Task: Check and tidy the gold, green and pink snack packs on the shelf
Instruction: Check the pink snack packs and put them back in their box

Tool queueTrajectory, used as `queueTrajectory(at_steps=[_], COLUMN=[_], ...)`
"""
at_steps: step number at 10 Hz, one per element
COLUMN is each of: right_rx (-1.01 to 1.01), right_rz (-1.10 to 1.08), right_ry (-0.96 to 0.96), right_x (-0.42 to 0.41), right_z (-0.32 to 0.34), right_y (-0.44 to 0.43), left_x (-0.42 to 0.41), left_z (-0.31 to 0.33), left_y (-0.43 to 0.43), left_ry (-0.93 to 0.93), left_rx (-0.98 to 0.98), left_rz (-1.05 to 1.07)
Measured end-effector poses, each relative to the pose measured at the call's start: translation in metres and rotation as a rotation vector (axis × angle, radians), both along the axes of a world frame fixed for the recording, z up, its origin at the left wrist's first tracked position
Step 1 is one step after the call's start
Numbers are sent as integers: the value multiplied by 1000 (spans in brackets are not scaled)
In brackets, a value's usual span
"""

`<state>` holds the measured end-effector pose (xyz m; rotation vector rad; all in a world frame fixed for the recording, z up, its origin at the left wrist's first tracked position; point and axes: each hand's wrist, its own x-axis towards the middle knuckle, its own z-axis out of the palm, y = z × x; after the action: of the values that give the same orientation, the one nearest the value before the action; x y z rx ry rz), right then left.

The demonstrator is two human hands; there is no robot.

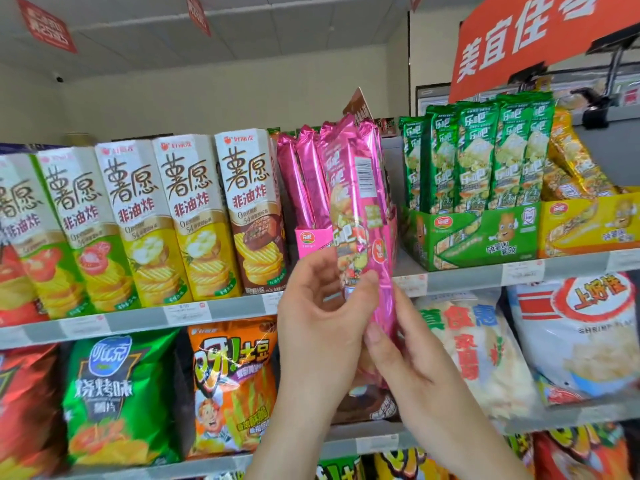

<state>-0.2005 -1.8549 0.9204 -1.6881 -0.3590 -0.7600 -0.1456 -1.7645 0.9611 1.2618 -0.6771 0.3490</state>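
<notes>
Pink foil fills the middle of what we see: a long pink pack [360,216] held upright in front of the upper shelf [221,310], its top tilted a little to the left and its barcode panel facing us. The left hand [322,323] grips it low down, fingers curled behind it and the thumb pressed on its front. The right hand [408,358] pinches the pack's lower right edge from below, thumb on the foil. The bottom end is hidden behind both hands. It may be two packs held together, but we cannot tell through the glare.

Just behind and to the left, the other pink packs [304,181] stand upright in a pink carton [311,242] on that shelf. To the right, across a bare gap of shelf, the green packs [478,154] stand close together in a green tray [478,233]. Beside them the gold packs [575,161] lean to the left in a yellow tray [588,226], which touches the green one.

Left of the pink carton we see a row of tall white chip boxes [194,216]. On the shelf below are a green bag [117,393] and an orange bag [232,386], and an orange sign [540,32] hangs above the green packs.
</notes>
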Motion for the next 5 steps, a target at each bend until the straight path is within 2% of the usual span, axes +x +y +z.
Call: queueTrajectory(at_steps=[1,2,3,4,5], right_rx=[106,365,461,212,346], right_rz=[41,131,227,241,71], right_ry=[39,170,316,482,521], right_x=[-5,-17,-18,-31,-26], right_z=[-5,-1,9,10,23], right_y=[4,6,10,12,12], left_x=[3,17,33,40,40], left_z=[8,25,46,53,51], left_y=[3,10,21,26,25], left_ry=[12,169,201,112,80], left_rx=[1,-208,-321,-192,-132], left_rz=[-52,-257,-347,-352,-298])
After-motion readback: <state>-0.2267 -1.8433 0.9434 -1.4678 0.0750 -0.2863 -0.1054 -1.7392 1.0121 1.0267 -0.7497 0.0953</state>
